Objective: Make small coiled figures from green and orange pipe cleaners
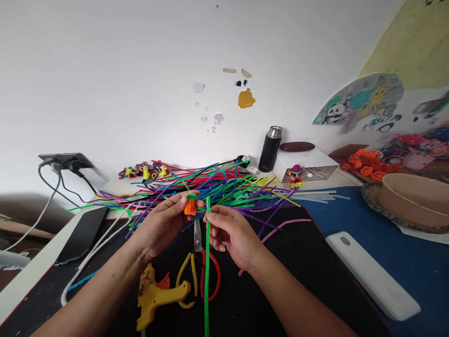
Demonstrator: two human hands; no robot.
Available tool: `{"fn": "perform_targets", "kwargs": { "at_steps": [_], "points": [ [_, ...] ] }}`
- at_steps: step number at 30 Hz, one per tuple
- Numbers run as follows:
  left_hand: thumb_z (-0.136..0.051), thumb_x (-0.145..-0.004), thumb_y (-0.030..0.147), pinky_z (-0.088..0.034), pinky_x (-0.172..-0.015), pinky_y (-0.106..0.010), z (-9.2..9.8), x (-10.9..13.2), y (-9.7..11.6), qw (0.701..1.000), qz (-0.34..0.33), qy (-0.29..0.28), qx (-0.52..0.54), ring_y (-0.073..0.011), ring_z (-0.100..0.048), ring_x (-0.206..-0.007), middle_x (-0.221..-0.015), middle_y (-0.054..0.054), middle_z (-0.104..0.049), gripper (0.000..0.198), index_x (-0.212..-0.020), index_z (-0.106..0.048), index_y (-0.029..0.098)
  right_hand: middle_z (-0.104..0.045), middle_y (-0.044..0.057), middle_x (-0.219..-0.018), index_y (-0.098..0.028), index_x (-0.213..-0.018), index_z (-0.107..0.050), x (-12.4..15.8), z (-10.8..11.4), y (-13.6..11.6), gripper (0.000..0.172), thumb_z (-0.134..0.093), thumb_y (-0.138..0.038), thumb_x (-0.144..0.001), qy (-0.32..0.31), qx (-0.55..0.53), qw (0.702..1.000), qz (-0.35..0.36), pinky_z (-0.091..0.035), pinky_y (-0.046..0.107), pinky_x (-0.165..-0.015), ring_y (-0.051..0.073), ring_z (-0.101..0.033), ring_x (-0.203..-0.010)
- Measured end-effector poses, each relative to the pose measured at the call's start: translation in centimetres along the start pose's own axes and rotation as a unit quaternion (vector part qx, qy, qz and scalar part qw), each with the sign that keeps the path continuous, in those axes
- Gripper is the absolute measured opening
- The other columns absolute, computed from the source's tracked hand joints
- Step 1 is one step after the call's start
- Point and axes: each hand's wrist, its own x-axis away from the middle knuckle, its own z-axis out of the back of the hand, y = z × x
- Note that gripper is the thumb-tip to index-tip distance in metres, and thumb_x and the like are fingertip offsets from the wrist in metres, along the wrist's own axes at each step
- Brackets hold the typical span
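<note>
Between the thumb and fingers of my left hand (163, 217) is a small orange pumpkin (190, 207) with a green top, made of fuzzy pipe cleaner. My right hand (229, 229) pinches a long green pipe cleaner (206, 281) near its upper end; the rest hangs straight down past the lower edge of view. The two hands are close together, pumpkin and strip a short gap apart. Below them on the black mat lie red-handled scissors (219, 276), yellow-handled pliers (192, 271) and a yellow glue gun (157, 297).
A heap of many-coloured pipe cleaners (224, 185) spreads behind my hands. A black flask (271, 149) stands by the wall, with a white box (312, 164) beside it. At left lies a black phone (82, 234); at right, a white oblong device (372, 275) and a round basin (414, 196).
</note>
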Motion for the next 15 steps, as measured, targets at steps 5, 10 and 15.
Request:
{"fn": "perform_targets", "kwargs": {
  "at_steps": [5,10,15],
  "points": [
    [-0.1,-0.079,0.028,-0.063,-0.081,-0.026,-0.22,0.2,0.31,1.0,-0.006,-0.015,-0.004,-0.0201,-0.077,-0.086,-0.099,-0.01,-0.084,0.039,-0.114,-0.086,0.015,-0.055,-0.007,-0.058,-0.019,-0.081,-0.067,0.08,-0.21,-0.24,0.032,-0.087,-0.043,-0.075,-0.003,-0.013,1.0,0.004,-0.021,0.022,-0.041,0.008,-0.048,-0.045],
    [-0.095,-0.084,0.024,-0.062,-0.092,-0.029,-0.21,0.44,0.45,0.999,-0.017,-0.025,-0.024,-0.0225,-0.079,-0.096,-0.106,-0.013,-0.086,0.036,-0.118,-0.086,0.014,-0.055,-0.007,-0.058,-0.019,-0.081,-0.068,0.14,-0.28,-0.34,0.032,-0.087,-0.044,-0.076,0.0,-0.007,1.0,0.005,-0.022,0.022,-0.041,0.008,-0.048,-0.045],
    [-0.097,-0.083,0.026,-0.062,-0.092,-0.027,-0.17,0.55,0.43,0.998,-0.018,-0.03,-0.05,-0.0218,-0.079,-0.098,-0.11,-0.011,-0.086,0.04,-0.121,-0.086,0.017,-0.055,-0.007,-0.058,-0.019,-0.081,-0.068,0.12,-0.36,-0.39,0.032,-0.087,-0.044,-0.074,0.01,-0.009,1.0,0.003,-0.023,0.021,-0.041,0.008,-0.047,-0.044]
  ]
}}
